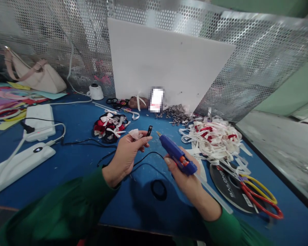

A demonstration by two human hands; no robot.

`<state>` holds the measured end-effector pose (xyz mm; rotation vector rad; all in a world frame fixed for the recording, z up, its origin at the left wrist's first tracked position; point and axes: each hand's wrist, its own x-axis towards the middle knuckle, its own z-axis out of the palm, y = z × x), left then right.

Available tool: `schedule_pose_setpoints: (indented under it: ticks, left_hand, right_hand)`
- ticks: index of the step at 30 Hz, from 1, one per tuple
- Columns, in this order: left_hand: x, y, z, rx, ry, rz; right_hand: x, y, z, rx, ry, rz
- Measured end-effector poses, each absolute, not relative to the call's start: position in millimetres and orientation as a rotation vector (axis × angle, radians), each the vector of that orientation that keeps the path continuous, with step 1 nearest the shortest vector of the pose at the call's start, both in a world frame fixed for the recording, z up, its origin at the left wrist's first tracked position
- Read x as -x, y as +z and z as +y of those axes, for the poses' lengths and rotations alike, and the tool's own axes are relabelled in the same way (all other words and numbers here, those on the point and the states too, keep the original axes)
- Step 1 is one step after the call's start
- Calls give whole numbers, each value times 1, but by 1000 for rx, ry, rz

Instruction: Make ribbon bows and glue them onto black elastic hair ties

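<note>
Between the thumb and fingers of my left hand (pixel 127 152) is a small black clip (pixel 150 130), raised above the blue table. A pale pink bow (pixel 135 134) shows at the same fingers. My right hand (pixel 186 171) is wrapped round a blue glue gun (pixel 176 152), whose nozzle points toward the black clip without touching it. A clear glue stick (pixel 214 194) sticks out of the gun's rear. Below, between my hands, a black hair band (pixel 158 190) lies on the table.
Red, white and black bows (pixel 110 127) lie beyond my left hand. White ribbons (pixel 215 138), a black reel (pixel 229 188) and red-handled scissors (pixel 261 201) are at right. Power strips (pixel 39 123), cables and a handbag (pixel 37 73) occupy the left. Metal clips (pixel 178 113) lie before a white board (pixel 166 61).
</note>
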<state>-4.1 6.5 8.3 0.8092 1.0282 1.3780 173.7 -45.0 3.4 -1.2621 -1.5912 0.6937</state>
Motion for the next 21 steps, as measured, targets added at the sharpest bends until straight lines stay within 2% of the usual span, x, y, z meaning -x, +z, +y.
schedule_pose_setpoints:
  ticks: [6,11,16,21]
  left_hand:
    - [4,5,11,-779,1394,1049]
    - [3,5,8,-786,1310,1052]
    - [-1,6,4,-789,1258,1059]
    - [-3,4,1,-804,1220,1052]
  right_hand:
    - [-181,-5,-21,1271,876,-1088]
    - [-190,-22,10,1210,1225,-696]
    - [-193,-32,21,1212,1514,-622]
    - [-192,-28,20,1271,1591,-591]
